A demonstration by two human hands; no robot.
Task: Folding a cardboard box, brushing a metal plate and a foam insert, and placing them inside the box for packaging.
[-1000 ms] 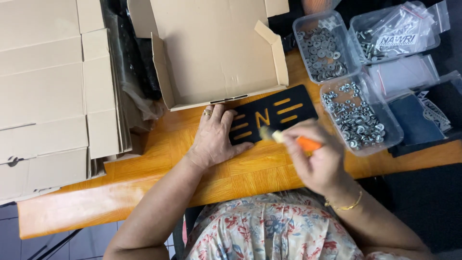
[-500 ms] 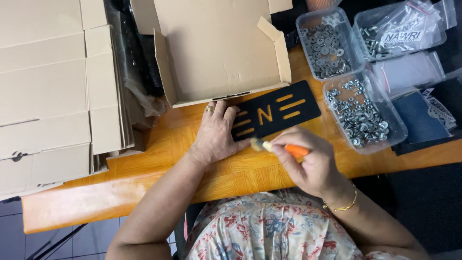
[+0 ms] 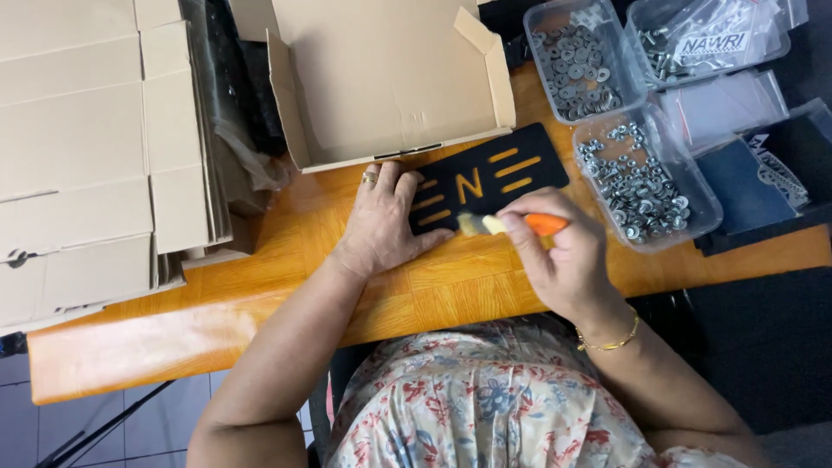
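Counts, head view:
- 2 hands: left hand (image 3: 381,221), right hand (image 3: 563,260)
- 1 black plate (image 3: 498,178) with cut-out slots
- 1 orange-handled brush (image 3: 516,224)
- 1 open cardboard box (image 3: 390,78)
- 1 stack of flat cardboard blanks (image 3: 87,147); sheet count unreadable
- 3 clear plastic tubs: washers (image 3: 582,61), mixed screws and washers (image 3: 646,178), bagged hardware (image 3: 711,39)
- 1 gold ring (image 3: 370,178), 1 gold bracelet (image 3: 611,342)
- 1 wooden table (image 3: 260,295)
- Loose fasteners: too many and too small to count.

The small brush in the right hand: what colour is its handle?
Orange, with a pale bristle tip; the small brush shows best in the head view, held by the right hand.
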